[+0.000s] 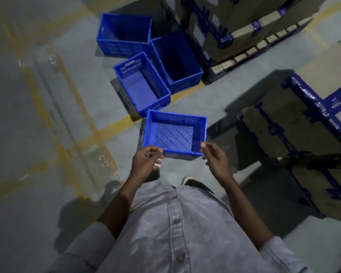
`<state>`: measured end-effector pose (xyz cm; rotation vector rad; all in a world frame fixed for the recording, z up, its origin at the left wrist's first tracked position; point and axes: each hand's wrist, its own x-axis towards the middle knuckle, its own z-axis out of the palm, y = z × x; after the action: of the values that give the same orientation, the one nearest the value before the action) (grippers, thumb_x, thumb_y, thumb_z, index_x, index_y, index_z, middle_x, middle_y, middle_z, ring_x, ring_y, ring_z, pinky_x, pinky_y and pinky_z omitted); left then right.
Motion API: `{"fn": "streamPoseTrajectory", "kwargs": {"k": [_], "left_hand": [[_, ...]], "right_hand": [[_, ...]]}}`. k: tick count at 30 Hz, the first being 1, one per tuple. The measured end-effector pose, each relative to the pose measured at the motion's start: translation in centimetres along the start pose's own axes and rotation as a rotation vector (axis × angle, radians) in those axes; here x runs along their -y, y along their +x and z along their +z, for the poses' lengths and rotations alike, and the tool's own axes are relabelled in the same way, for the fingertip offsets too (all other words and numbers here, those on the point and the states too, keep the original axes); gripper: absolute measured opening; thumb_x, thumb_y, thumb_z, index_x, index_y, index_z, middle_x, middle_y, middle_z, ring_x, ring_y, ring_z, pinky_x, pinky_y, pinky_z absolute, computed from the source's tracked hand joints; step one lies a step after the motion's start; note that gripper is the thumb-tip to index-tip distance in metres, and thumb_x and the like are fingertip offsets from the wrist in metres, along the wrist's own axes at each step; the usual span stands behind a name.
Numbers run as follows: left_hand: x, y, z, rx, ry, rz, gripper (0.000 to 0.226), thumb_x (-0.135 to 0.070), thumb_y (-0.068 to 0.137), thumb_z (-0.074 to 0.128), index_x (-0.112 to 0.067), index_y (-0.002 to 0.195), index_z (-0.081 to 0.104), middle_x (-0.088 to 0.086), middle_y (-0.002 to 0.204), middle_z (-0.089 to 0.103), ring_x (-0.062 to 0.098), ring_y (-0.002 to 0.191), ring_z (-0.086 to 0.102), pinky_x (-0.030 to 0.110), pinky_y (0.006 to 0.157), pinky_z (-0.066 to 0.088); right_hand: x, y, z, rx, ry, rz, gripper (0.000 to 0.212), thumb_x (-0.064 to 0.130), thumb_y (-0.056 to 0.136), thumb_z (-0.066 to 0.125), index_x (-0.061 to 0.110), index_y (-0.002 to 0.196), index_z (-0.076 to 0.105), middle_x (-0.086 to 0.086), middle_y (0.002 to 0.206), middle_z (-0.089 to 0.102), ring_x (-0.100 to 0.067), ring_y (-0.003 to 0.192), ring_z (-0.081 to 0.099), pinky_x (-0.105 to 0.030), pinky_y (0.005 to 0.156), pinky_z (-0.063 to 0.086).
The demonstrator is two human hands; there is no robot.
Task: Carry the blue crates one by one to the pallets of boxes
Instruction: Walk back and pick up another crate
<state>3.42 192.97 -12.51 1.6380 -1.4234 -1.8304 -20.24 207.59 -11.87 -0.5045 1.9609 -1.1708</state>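
A blue crate (175,133) with a perforated bottom stands on the floor just in front of my feet. My left hand (147,161) hovers over its near left corner and my right hand (215,156) over its near right corner. Both have loosely curled fingers and hold nothing. Beyond it stand three more blue crates: a middle one (144,85), a far left one (124,34) and a deep one (177,62) against a pallet. Pallets of taped cardboard boxes rise at the back right (244,26) and at the right (295,125).
Yellow floor lines (110,127) run across the grey concrete on the left. More stacked boxes (323,192) stand at the lower right. A gap of floor (234,83) lies between the two pallets.
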Motion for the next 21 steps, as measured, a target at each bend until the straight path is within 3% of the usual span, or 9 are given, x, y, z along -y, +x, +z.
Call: {"fn": "streamPoseTrajectory", "kwargs": {"k": [4, 7, 10, 14, 17, 18, 21], "left_hand": [[-2.0, 6.3, -1.9, 0.033, 0.062, -0.009, 0.012, -0.020, 0.109, 0.078, -0.010, 0.115, 0.079, 0.013, 0.100, 0.085, 0.016, 0.080, 0.074, 0.024, 0.062, 0.053], [-0.9, 12.3, -1.8, 0.044, 0.135, -0.041, 0.020, -0.020, 0.106, 0.083, -0.014, 0.124, 0.076, 0.010, 0.111, 0.081, 0.011, 0.089, 0.075, 0.018, 0.069, 0.055], [3.6, 20.5, -0.8, 0.029, 0.203, -0.079, 0.035, -0.022, 0.105, 0.085, -0.008, 0.134, 0.071, 0.013, 0.117, 0.076, -0.001, 0.087, 0.073, 0.015, 0.074, 0.056], [14.3, 32.7, 0.5, -0.096, 0.264, -0.109, 0.067, -0.069, 0.076, 0.094, -0.031, 0.124, 0.067, 0.008, 0.117, 0.074, 0.009, 0.096, 0.071, 0.026, 0.090, 0.058], [23.1, 41.2, 0.9, -0.173, 0.344, -0.080, 0.082, -0.084, 0.065, 0.091, -0.032, 0.122, 0.064, -0.003, 0.109, 0.064, -0.005, 0.092, 0.064, 0.022, 0.089, 0.055], [26.0, 43.8, 0.9, -0.223, 0.392, -0.080, 0.096, -0.090, 0.064, 0.087, -0.025, 0.130, 0.064, -0.001, 0.115, 0.065, -0.003, 0.098, 0.066, 0.027, 0.094, 0.058], [32.8, 50.0, 0.4, -0.364, 0.604, -0.140, 0.139, -0.108, 0.058, 0.071, -0.012, 0.158, 0.055, 0.017, 0.147, 0.061, 0.033, 0.132, 0.064, 0.053, 0.116, 0.051]], "right_hand": [[0.9, 4.0, 2.2, -0.101, 0.066, 0.078, 0.021, 0.057, 0.110, 0.061, 0.043, 0.117, 0.075, 0.018, 0.108, 0.078, 0.001, 0.093, 0.070, -0.039, 0.090, 0.057], [-1.3, 9.2, 4.2, -0.182, 0.071, 0.140, 0.030, 0.065, 0.107, 0.059, 0.043, 0.119, 0.075, 0.016, 0.113, 0.078, -0.008, 0.104, 0.072, -0.047, 0.098, 0.057], [-7.7, 16.6, 6.3, -0.247, 0.023, 0.120, 0.042, 0.073, 0.107, 0.055, 0.039, 0.124, 0.073, 0.009, 0.125, 0.076, -0.016, 0.120, 0.071, -0.053, 0.109, 0.056], [-20.2, 26.7, 9.2, -0.387, -0.080, 0.135, 0.043, 0.061, 0.112, 0.053, 0.028, 0.134, 0.069, 0.011, 0.129, 0.066, -0.007, 0.120, 0.065, -0.045, 0.109, 0.055], [-30.5, 32.7, 10.3, -0.528, -0.194, 0.198, 0.053, 0.065, 0.111, 0.052, 0.024, 0.142, 0.065, 0.004, 0.135, 0.061, -0.018, 0.131, 0.060, -0.048, 0.117, 0.049], [-33.7, 34.4, 10.5, -0.544, -0.266, 0.207, 0.057, 0.065, 0.110, 0.051, 0.021, 0.145, 0.064, -0.005, 0.139, 0.061, -0.027, 0.135, 0.056, -0.047, 0.121, 0.043], [-41.4, 38.5, 10.9, -0.529, -0.479, 0.210, 0.065, 0.061, 0.109, 0.054, 0.013, 0.153, 0.058, -0.023, 0.142, 0.057, -0.043, 0.136, 0.052, -0.047, 0.118, 0.035]]}}
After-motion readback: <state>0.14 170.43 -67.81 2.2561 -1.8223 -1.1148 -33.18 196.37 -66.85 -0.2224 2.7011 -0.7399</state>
